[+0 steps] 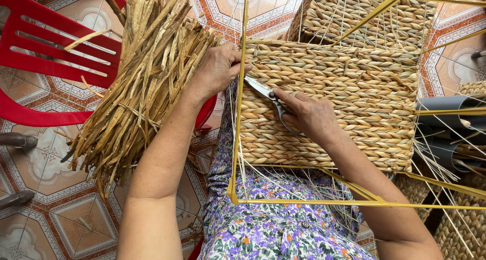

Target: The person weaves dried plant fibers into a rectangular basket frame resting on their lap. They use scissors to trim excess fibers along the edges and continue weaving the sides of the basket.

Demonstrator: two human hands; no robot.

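A woven straw basket panel (349, 88) stretches over a yellow metal frame (239, 113) resting on my lap. My left hand (216, 70) grips the frame's left edge, thumb on the weave. My right hand (310, 116) lies on the panel and holds small metal scissors (268, 95), whose blades point left toward the panel's edge near my left thumb. Thin pale strands hang from the frame below the panel.
A bundle of dried straw (139, 83) lies over a red plastic chair (48, 52) at the left. More woven baskets (466, 224) sit at the right, with grey tubes (445, 123) beside them. Patterned tile floor (66, 209) lies beneath.
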